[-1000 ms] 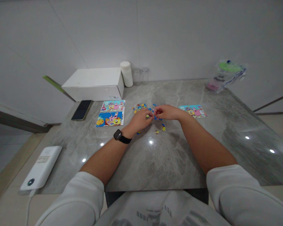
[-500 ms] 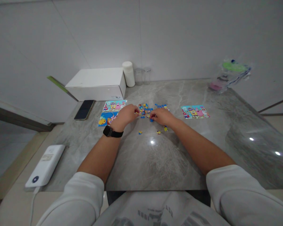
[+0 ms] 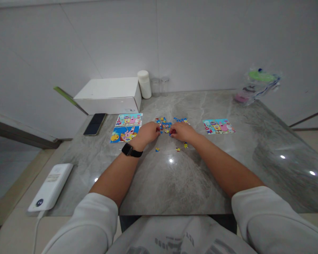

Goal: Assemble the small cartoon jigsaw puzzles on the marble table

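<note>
A small cluster of blue and yellow jigsaw puzzle pieces (image 3: pixel 166 127) lies on the grey marble-look table (image 3: pixel 172 187). My left hand (image 3: pixel 149 132), with a black watch on its wrist, is closed at the cluster's left edge, its fingertips pinched on a small piece that they mostly cover. At the right edge, my right hand (image 3: pixel 184 131) pinches a blue puzzle piece (image 3: pixel 170 134) and hides part of the pieces behind it. Nearer to me lie a few loose pieces: a yellow-blue piece (image 3: pixel 157 149), a yellow piece (image 3: pixel 178 149) and another yellow piece (image 3: pixel 186 145).
Cartoon picture cards (image 3: pixel 125 134) lie left of my hands, another card (image 3: pixel 219 126) to the right. Behind are a phone (image 3: pixel 95 124), white box (image 3: pixel 108 97), white bottle (image 3: pixel 144 84) and two clear glasses (image 3: pixel 160 86). A power bank (image 3: pixel 51 187) sits front left, a plastic bag (image 3: pixel 257 86) back right.
My left hand has moved slightly right and toward me, closer to my right hand, uncovering more of the lower left card. My right hand has barely moved.
</note>
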`<act>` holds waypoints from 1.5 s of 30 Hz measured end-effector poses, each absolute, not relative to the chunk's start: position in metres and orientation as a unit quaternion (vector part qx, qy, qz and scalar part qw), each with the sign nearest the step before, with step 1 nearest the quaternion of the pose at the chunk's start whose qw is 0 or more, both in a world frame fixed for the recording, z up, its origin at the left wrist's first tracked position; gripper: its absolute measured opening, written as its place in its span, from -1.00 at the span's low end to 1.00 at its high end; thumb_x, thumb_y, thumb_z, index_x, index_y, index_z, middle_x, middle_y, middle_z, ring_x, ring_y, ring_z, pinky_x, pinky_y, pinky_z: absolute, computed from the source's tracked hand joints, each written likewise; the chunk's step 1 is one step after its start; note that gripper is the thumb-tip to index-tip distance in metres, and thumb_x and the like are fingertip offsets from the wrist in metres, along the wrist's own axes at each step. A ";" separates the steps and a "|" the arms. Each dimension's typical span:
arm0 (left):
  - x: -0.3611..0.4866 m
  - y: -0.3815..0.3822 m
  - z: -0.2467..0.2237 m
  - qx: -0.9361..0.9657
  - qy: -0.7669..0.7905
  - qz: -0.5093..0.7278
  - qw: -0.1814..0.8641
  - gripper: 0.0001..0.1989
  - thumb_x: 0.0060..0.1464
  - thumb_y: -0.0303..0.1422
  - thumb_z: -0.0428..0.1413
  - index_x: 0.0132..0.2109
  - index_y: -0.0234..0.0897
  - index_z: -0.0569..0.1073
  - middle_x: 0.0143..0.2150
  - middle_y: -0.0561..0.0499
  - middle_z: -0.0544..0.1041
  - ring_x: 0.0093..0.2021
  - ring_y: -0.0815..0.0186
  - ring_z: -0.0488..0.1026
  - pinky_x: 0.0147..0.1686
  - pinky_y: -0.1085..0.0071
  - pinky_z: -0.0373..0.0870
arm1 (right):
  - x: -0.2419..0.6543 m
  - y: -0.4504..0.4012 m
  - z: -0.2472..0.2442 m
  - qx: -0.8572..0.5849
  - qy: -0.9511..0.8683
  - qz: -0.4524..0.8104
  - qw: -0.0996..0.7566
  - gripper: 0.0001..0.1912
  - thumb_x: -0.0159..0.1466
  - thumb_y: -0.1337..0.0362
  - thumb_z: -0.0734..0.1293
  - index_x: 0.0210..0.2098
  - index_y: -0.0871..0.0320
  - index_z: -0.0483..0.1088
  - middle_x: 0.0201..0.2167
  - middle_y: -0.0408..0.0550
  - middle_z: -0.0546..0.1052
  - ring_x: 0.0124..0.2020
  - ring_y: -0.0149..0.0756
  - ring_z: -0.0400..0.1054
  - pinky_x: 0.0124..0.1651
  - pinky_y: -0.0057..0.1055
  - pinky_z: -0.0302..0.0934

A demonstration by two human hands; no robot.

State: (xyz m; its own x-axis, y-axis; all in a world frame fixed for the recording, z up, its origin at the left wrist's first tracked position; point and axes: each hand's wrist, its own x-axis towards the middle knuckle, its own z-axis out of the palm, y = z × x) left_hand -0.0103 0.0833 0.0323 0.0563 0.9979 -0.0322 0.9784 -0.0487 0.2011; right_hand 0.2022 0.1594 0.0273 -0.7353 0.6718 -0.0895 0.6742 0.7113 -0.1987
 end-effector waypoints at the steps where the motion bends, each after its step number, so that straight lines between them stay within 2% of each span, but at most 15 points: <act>1: -0.009 0.083 0.032 0.721 0.685 0.055 0.089 -0.82 0.24 -0.31 0.25 -0.07 -0.23 0.67 -0.06 -0.13 0.66 -0.07 0.11 0.58 -0.05 0.28 0.46 | 0.202 0.160 0.026 0.361 0.926 -0.110 0.003 -0.80 0.32 0.21 0.48 -0.07 0.04 0.67 -0.07 0.00 0.69 -0.03 -0.11 0.54 -0.04 -0.33 0.27; 12: -0.011 0.085 0.028 0.710 0.691 0.067 0.120 -0.91 0.17 -0.36 0.26 -0.19 -0.25 0.63 -0.16 -0.11 0.66 -0.17 0.15 0.56 -0.16 0.31 0.43 | 0.205 0.166 0.026 0.333 0.931 -0.147 -0.027 -0.82 0.30 0.30 0.47 -0.10 0.06 0.66 -0.12 -0.02 0.70 -0.07 -0.17 0.53 -0.05 -0.36 0.25; 17: -0.010 0.085 0.036 0.715 0.663 0.155 0.160 -0.90 0.15 -0.41 0.23 -0.18 -0.23 0.62 -0.20 -0.03 0.67 -0.20 0.20 0.55 -0.15 0.33 0.43 | 0.211 0.173 0.037 0.359 0.911 -0.183 -0.091 -0.80 0.36 0.29 0.39 -0.08 0.10 0.65 -0.16 -0.03 0.70 -0.16 -0.24 0.52 -0.10 -0.39 0.24; 22: -0.009 0.086 0.043 0.706 0.632 0.236 0.218 -0.87 0.17 -0.36 0.22 -0.16 -0.25 0.64 -0.21 -0.01 0.68 -0.22 0.24 0.56 -0.17 0.38 0.44 | 0.213 0.176 0.041 0.364 0.893 -0.233 -0.124 -0.78 0.38 0.24 0.38 -0.07 0.11 0.65 -0.22 -0.06 0.70 -0.25 -0.30 0.50 -0.12 -0.42 0.26; 25: -0.013 0.087 0.041 0.705 0.647 0.220 0.193 -0.87 0.18 -0.40 0.20 -0.15 -0.24 0.64 -0.19 -0.03 0.68 -0.20 0.23 0.56 -0.15 0.36 0.44 | 0.216 0.180 0.040 0.380 0.890 -0.214 -0.128 -0.77 0.38 0.23 0.37 -0.08 0.10 0.66 -0.20 -0.05 0.70 -0.23 -0.28 0.51 -0.12 -0.41 0.27; 31: -0.032 0.090 0.034 0.698 0.694 0.110 0.139 -0.81 0.17 -0.48 0.15 -0.15 -0.23 0.65 -0.16 -0.07 0.69 -0.13 0.16 0.57 -0.09 0.32 0.43 | 0.227 0.194 0.038 0.427 0.883 -0.150 -0.122 -0.74 0.38 0.24 0.35 -0.06 0.11 0.67 -0.10 0.00 0.71 -0.10 -0.20 0.53 -0.02 -0.36 0.29; 35: -0.050 0.094 0.031 0.666 0.729 0.129 0.096 -0.79 0.24 -0.45 0.12 -0.07 -0.23 0.63 -0.08 -0.09 0.70 -0.07 0.16 0.58 -0.06 0.32 0.43 | 0.230 0.201 0.035 0.454 0.874 -0.133 -0.112 -0.72 0.40 0.25 0.34 -0.02 0.13 0.66 -0.07 0.02 0.71 -0.05 -0.16 0.54 0.01 -0.35 0.29; 42: -0.062 0.099 0.015 0.637 0.753 0.148 0.072 -0.84 0.29 -0.38 0.14 -0.08 -0.20 0.62 -0.07 -0.10 0.70 -0.06 0.15 0.59 -0.06 0.30 0.45 | 0.226 0.195 0.026 0.472 0.871 -0.104 -0.085 -0.72 0.41 0.26 0.33 0.01 0.13 0.64 0.00 0.08 0.67 0.01 -0.12 0.50 0.04 -0.32 0.28; 45: -0.061 0.098 0.012 0.637 0.756 0.140 0.052 -0.83 0.31 -0.37 0.13 -0.08 -0.21 0.62 -0.05 -0.13 0.68 -0.04 0.12 0.58 -0.04 0.27 0.44 | 0.219 0.185 0.022 0.454 0.883 -0.080 -0.086 -0.68 0.46 0.23 0.29 0.08 0.13 0.60 0.04 0.14 0.64 0.04 -0.10 0.48 0.05 -0.31 0.27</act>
